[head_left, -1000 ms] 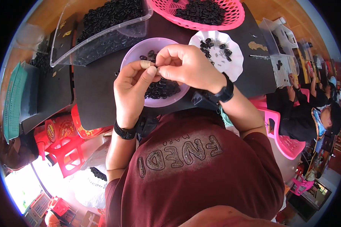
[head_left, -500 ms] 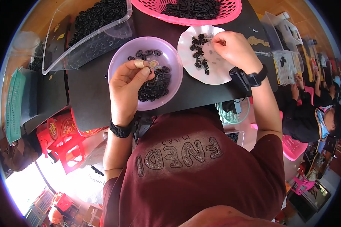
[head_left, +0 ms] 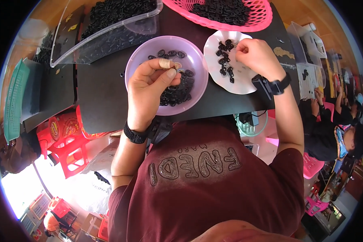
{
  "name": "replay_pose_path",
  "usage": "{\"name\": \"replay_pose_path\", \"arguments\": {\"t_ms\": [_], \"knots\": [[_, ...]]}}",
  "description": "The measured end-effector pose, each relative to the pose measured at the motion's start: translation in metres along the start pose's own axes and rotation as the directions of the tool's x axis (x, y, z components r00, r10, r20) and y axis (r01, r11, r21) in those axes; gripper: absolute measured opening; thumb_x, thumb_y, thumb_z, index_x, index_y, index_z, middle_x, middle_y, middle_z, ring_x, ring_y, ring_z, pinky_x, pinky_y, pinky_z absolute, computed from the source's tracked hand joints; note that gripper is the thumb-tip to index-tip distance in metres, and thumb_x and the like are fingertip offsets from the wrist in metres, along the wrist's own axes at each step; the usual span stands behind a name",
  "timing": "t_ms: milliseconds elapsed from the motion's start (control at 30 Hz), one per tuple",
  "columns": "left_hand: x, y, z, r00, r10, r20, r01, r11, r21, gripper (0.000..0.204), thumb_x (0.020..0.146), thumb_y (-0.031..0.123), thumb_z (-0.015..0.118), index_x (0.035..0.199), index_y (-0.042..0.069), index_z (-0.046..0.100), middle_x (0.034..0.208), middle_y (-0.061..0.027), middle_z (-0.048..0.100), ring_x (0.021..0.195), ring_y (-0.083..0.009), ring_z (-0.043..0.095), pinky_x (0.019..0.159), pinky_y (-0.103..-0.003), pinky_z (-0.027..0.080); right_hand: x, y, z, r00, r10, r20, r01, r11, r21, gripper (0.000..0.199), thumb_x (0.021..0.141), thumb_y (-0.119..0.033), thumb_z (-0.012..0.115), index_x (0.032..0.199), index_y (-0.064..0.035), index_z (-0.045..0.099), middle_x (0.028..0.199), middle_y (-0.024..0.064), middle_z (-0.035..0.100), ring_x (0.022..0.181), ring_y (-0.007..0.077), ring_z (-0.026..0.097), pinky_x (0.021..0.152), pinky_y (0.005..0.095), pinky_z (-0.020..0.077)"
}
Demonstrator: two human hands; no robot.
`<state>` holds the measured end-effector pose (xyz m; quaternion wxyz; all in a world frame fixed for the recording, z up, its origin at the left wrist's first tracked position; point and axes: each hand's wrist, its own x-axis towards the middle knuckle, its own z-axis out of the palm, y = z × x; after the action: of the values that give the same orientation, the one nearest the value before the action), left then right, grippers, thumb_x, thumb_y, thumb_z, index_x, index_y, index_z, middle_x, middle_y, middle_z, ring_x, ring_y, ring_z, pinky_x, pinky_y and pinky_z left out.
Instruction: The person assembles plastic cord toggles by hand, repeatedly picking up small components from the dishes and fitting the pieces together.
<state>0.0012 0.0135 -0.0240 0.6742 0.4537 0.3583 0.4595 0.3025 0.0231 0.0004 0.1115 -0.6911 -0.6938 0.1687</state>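
Note:
My left hand (head_left: 149, 84) is over a purple bowl (head_left: 201, 80), thumb and forefinger pinched together. A beige wrap (head_left: 164, 63) covers part of one finger. What the pinch holds is too small to make out. Beneath and around the fingertips lie small black oval pieces (head_left: 176, 97) in the bowl. To the right, my right hand (head_left: 257, 56) hovers at the right part of a white wavy-edged plate (head_left: 244, 86), its fingers curled closed with their tips hidden. Linked black pieces (head_left: 224, 60) lie in a rough line on that plate, left of the hand.
A clear bin (head_left: 109, 46) full of black pieces stands at the far left, and a pink basket (head_left: 256, 20) of similar pieces at the back. A green basket (head_left: 14, 107) is at the left edge. Other people (head_left: 330, 125) sit at the right beside pink stools.
The whole scene has shifted rightward in the picture as my head moved. My right hand's fingers have curled in more over the plate; my left hand keeps its pinch above the bowl.

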Motion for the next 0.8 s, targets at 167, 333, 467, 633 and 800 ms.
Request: {"name": "replay_pose_path", "arguments": {"t_ms": [167,333,467,633,800], "knots": [[0.003,-0.002,0.002,1.000,-0.019,-0.011,0.018,0.999,-0.028,0.017,0.091,-0.002,0.062,0.108,-0.002,0.062,0.101,-0.0080,0.068,0.089,-0.0154,0.068,0.083,-0.027,0.056,-0.025,-0.036,0.001,0.993,0.034,0.109,-0.091,0.809,0.580,0.012,0.087,-0.010,0.061,0.093,-0.0005,0.064,0.078,-0.0010,0.063,0.062,0.0060,0.056,0.055,0.0226,0.0453],[0.006,-0.003,0.003,0.997,-0.001,0.082,0.010,0.993,-0.114,0.021,0.092,-0.001,0.062,0.113,-0.001,0.066,0.104,-0.0077,0.069,0.090,-0.0138,0.067,0.084,-0.026,0.056,-0.034,-0.083,0.021,0.986,-0.092,0.138,-0.061,0.573,0.817,0.014,0.089,-0.012,0.065,0.096,0.0006,0.064,0.076,-0.0010,0.062,0.062,0.0033,0.056,0.054,0.0192,0.0479],[0.005,0.002,0.002,0.998,-0.011,0.061,0.017,0.995,-0.096,0.021,0.093,0.001,0.062,0.114,-0.002,0.066,0.104,-0.0074,0.069,0.089,-0.0129,0.067,0.084,-0.026,0.055,-0.025,-0.093,0.027,0.974,-0.138,0.178,-0.066,0.581,0.811,0.015,0.088,-0.012,0.065,0.095,0.0013,0.064,0.076,-0.0005,0.062,0.062,0.0040,0.057,0.055,0.0199,0.0486],[0.003,0.005,0.004,0.999,0.006,0.045,-0.006,1.000,0.012,0.020,0.094,0.002,0.062,0.112,-0.001,0.067,0.101,-0.0054,0.069,0.086,-0.0114,0.066,0.081,-0.024,0.054,-0.021,-0.100,0.026,0.963,-0.131,0.236,-0.128,0.548,0.827,0.015,0.088,-0.011,0.064,0.096,0.0015,0.064,0.076,-0.0005,0.063,0.062,0.0044,0.058,0.056,0.0203,0.0496],[0.004,0.004,0.004,0.997,0.063,0.048,-0.067,0.995,0.079,0.018,0.093,0.002,0.062,0.110,-0.002,0.068,0.099,-0.0050,0.066,0.083,-0.0107,0.065,0.078,-0.023,0.054,-0.020,-0.102,0.031,0.963,-0.134,0.236,-0.137,0.510,0.849,0.015,0.088,-0.011,0.064,0.097,0.0011,0.064,0.076,-0.0004,0.063,0.064,0.0045,0.059,0.055,0.0203,0.0505]]}}
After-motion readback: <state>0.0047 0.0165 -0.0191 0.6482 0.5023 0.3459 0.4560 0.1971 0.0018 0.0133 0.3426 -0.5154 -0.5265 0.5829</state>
